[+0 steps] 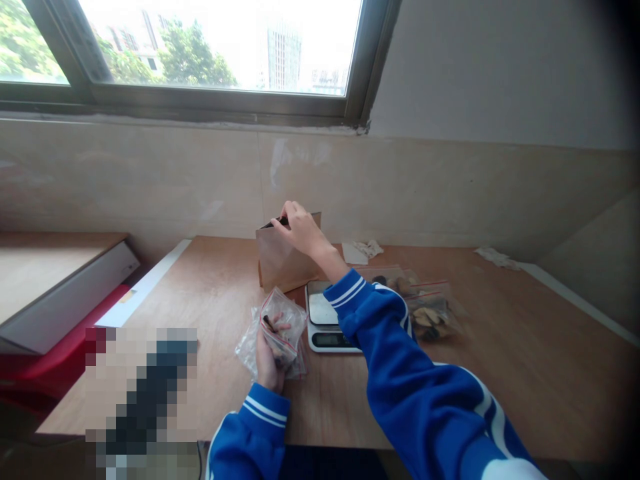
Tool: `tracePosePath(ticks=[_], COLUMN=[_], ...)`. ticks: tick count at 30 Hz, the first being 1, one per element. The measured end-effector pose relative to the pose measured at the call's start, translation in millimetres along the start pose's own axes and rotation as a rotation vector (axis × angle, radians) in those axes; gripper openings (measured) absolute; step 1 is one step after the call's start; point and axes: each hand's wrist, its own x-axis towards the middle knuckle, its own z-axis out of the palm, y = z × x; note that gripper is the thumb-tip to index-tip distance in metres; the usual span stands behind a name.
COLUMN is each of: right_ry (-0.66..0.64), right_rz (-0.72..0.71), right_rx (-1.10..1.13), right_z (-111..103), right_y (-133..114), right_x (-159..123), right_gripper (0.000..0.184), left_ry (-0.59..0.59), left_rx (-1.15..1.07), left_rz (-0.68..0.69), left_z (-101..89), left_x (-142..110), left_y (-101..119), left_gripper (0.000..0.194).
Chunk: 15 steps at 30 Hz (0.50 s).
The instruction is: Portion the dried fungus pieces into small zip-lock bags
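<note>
My right hand (299, 230) reaches forward over a small white kitchen scale (325, 325) and pinches the top edge of an upright brown paper bag (281, 263). Something dark shows at the bag's mouth under my fingers. My left hand (270, 357) is closed on a clear zip bag (281, 320) with a red seal line, held just left of the scale, with a small dark item inside. More clear zip bags lie under it on the wooden table (500, 360). Both arms wear blue sleeves with white stripes.
Right of the scale lie filled clear zip bags (430, 310) with brown and dark contents. Crumpled white paper (363, 251) sits near the wall, another scrap (495, 257) at far right. A blurred patch (140, 393) covers the table's left front. A white board and red object (75, 327) stand at left.
</note>
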Motion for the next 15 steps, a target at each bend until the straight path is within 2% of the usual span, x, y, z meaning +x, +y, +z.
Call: tracePosePath(ticks=[4, 7, 9, 11, 13, 15], right_ry=[0.152, 0.218, 0.139, -0.018, -0.157, -0.226], right_rz=[-0.009, 0.039, 0.091, 0.162, 0.255, 0.345], right_rx=[-0.070, 0.125, 0.329, 0.480, 0.608, 0.774], right_z=[-7.2, -16.3, -18.7, -14.4, -3.2, 12.0], right_y=[-6.0, -14.7, -20.3, -24.3, -26.0, -26.0], right_x=[-15.9, -46.9, -78.6, -115.4, -151.4, -180.5], right_gripper=[0.027, 0.027, 0.026, 0.024, 0.029, 0.027], left_ry=[-0.025, -0.064, -0.086, -0.107, -0.133, -0.190], left_rx=[0.017, 0.048, 0.056, 0.048, 0.031, 0.040], left_rz=[0.011, 0.057, 0.083, 0.093, 0.070, 0.010], left_z=[-1.9, -2.7, -1.3, 0.9, 2.7, 3.6], left_x=[1.7, 1.7, 0.1, -1.3, -1.5, -1.1], left_y=[-1.4, -2.2, -1.6, -1.3, -2.4, -4.6], left_gripper=[0.054, 0.056, 0.054, 0.052, 0.053, 0.057])
